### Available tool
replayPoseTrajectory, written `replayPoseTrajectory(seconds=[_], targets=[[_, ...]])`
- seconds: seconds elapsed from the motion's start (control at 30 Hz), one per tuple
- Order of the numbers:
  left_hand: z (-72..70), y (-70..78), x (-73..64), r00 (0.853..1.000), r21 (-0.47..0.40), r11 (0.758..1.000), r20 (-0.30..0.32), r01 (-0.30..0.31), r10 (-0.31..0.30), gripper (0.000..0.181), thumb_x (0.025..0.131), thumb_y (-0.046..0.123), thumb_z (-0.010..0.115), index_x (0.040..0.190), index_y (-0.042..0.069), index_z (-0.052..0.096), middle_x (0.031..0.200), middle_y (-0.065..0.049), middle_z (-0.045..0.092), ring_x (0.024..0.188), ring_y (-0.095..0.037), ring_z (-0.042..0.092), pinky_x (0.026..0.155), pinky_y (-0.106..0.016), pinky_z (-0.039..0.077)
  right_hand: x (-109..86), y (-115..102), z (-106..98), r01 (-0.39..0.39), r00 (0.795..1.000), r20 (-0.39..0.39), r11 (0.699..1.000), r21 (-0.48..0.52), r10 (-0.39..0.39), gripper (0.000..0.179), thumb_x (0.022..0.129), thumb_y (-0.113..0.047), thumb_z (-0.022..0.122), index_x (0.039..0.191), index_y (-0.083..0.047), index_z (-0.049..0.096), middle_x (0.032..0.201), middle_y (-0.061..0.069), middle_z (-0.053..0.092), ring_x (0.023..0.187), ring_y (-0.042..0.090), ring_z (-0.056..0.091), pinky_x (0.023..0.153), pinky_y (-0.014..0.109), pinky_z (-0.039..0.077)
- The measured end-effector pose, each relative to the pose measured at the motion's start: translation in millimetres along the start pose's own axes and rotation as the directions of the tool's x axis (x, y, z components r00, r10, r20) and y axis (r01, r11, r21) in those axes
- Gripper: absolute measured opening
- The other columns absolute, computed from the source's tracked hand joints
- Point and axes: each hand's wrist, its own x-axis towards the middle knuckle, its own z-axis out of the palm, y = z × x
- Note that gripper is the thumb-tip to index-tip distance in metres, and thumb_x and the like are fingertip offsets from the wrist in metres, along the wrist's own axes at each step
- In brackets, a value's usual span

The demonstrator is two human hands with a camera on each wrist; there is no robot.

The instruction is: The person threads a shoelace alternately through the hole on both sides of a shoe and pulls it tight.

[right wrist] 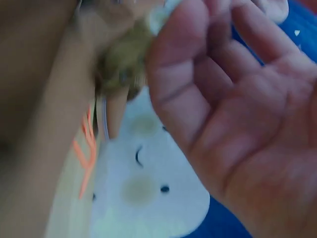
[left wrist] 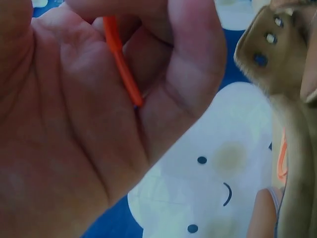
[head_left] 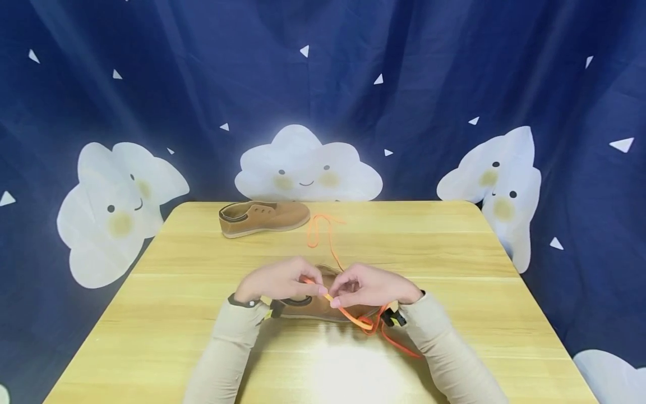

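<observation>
L hand (head_left: pixel 285 279) has orange lace (head_left: pixel 357 321) pinched btwn thumb + fingers, fingers curled, practically no gap; L wrist view confirms lace running thru the curled fingers. R hand (head_left: pixel 375 285) is just to the right, fingers curled, thumb + index tips closed on the same lace, a small gap left farther back btwn them. R wrist view doesn't show lace at the R fingertips, so the pinch is read from head view only. Lace is approx straight btwn the 2 hands, then drops near + right into a tangled loop by the toe, w/ 1 tail lying on the table (head_left: pixel 166 336) near the R sleeve (head_left: pixel 436 336). Near shoe (head_left: pixel 318 310), brown, is mid-table under the 2 hands, partly hidden, toe right; L wrist view shows 3 eyelets on its flap. Another orange strand goes from behind R hand to the far side, looping just right of the far shoe (head_left: pixel 285 216), also brown, toe right, far left of table. Blue curtain (head_left: pixel 343 33) behind, w/ white clouds + triangles.
</observation>
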Motion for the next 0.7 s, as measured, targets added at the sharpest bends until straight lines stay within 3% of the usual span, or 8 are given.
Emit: replayPoseTrajectory(seconds=[0.17,0.3,0.4,0.53,0.7], targets=[[2.7,0.5,0.3,1.000,0.001,1.000,0.006,0.014,-0.014,0.026,0.103,0.029,0.064,0.099,0.008,0.078,0.085,-0.011,0.073,0.065,0.001,0.049,0.068,-0.018,0.047,-0.1,0,4,0.037,0.999,-0.020,0.999,0.019,-0.037,0.022,0.098,-0.020,0.071,0.087,-0.002,0.077,0.067,0.004,0.063,0.058,-0.003,0.045,0.054,0.015,0.039],[1.5,-2.3,-3.7,0.998,-0.002,0.998,-0.019,0.057,-0.057,0.023,0.101,0.028,0.065,0.095,0.009,0.077,0.082,-0.004,0.068,0.065,-0.001,0.049,0.067,-0.020,0.047,-6.5,0,3,0.001,0.997,0.082,0.998,0.063,-0.006,0.021,0.097,-0.017,0.072,0.083,-0.001,0.077,0.059,-0.005,0.050,0.050,-0.005,0.035,0.049,0.014,0.029],[2.7,-3.3,-2.1,0.999,0.011,0.999,-0.018,0.042,-0.042,0.025,0.102,0.030,0.065,0.094,0.010,0.077,0.080,-0.003,0.068,0.065,-0.001,0.049,0.066,-0.020,0.047,-7.3,0,2,-0.010,0.992,0.128,0.996,0.086,-0.001,0.020,0.097,-0.016,0.072,0.086,0.000,0.078,0.059,-0.005,0.049,0.050,-0.004,0.035,0.048,0.014,0.030],[6.4,-1.9,3.9,0.999,0.004,1.000,0.030,-0.020,0.020,0.028,0.102,0.032,0.064,0.094,0.009,0.077,0.081,-0.009,0.071,0.066,0.001,0.050,0.066,-0.019,0.047,-1.3,-1,6,-0.006,0.999,0.050,0.997,0.073,0.002,0.019,0.099,-0.020,0.071,0.095,-0.002,0.078,0.074,0.003,0.070,0.062,-0.003,0.052,0.058,0.016,0.046],[7.2,-2.6,5.9,0.998,-0.031,0.999,0.047,-0.035,0.036,0.024,0.102,0.027,0.065,0.095,0.006,0.076,0.076,-0.009,0.068,0.061,0.002,0.047,0.061,-0.017,0.044,4.2,-1,14,-0.033,0.999,-0.032,0.995,0.091,0.036,0.020,0.099,-0.021,0.071,0.093,-0.003,0.079,0.071,0.000,0.069,0.057,-0.002,0.047,0.056,0.016,0.042]])
